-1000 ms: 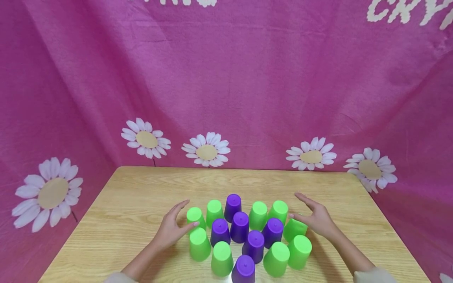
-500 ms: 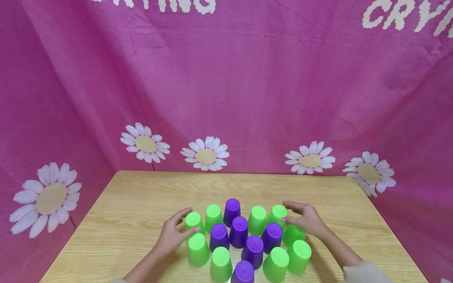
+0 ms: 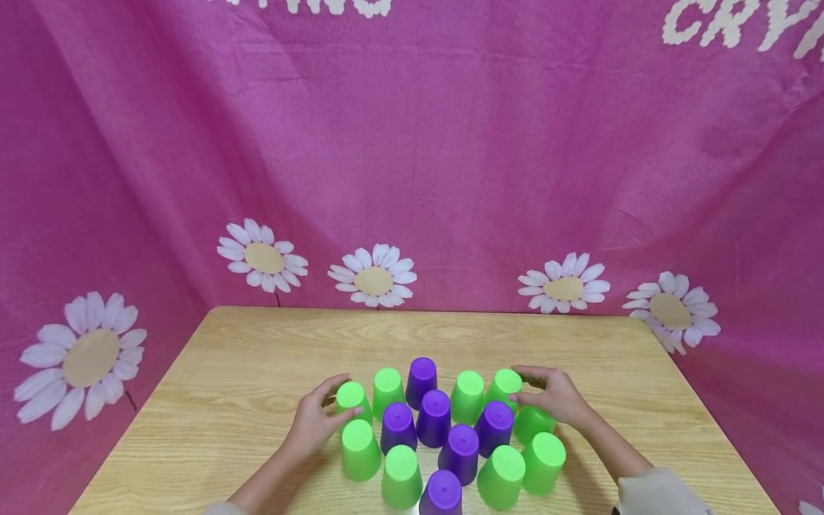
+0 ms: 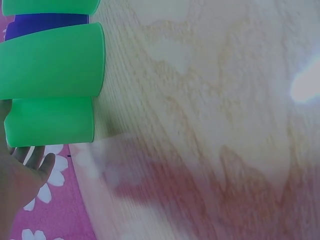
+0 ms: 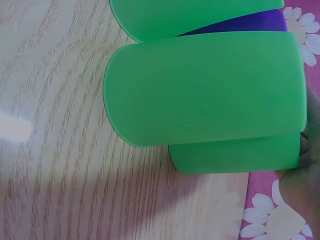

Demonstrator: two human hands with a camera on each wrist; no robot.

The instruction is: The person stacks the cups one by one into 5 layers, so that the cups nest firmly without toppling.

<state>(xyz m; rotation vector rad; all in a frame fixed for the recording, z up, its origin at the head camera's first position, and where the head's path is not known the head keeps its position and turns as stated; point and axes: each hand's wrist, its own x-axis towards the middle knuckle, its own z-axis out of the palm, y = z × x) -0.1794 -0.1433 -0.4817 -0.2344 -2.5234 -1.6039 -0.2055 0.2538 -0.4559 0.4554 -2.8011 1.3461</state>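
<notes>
Several green and purple cups stand upside down in a cluster on the wooden table. My left hand [image 3: 310, 422] grips the green cup [image 3: 351, 395] at the left end of the back row, thumb in front and fingers behind. On the other side my right hand [image 3: 557, 398] holds a back-row green cup [image 3: 504, 381] between thumb and fingers. Below that hand stands another green cup [image 3: 534, 427], partly covered by it. In the left wrist view, fingers [image 4: 35, 159] show past the gripped cup [image 4: 50, 121]. A nearer green cup [image 5: 205, 90] hides much of the right hand in the right wrist view.
Purple cups [image 3: 434, 422] fill the middle of the cluster, one [image 3: 421, 379] at its back and one [image 3: 441, 493] at the front. More green cups [image 3: 402, 478] flank them closely. The wooden table [image 3: 257, 343] ends at a pink daisy-print cloth [image 3: 412, 179].
My right hand has moved left from beside the right-hand cups to a back-row green cup. My left hand has closed in around the left green cup. The head view has shifted slightly.
</notes>
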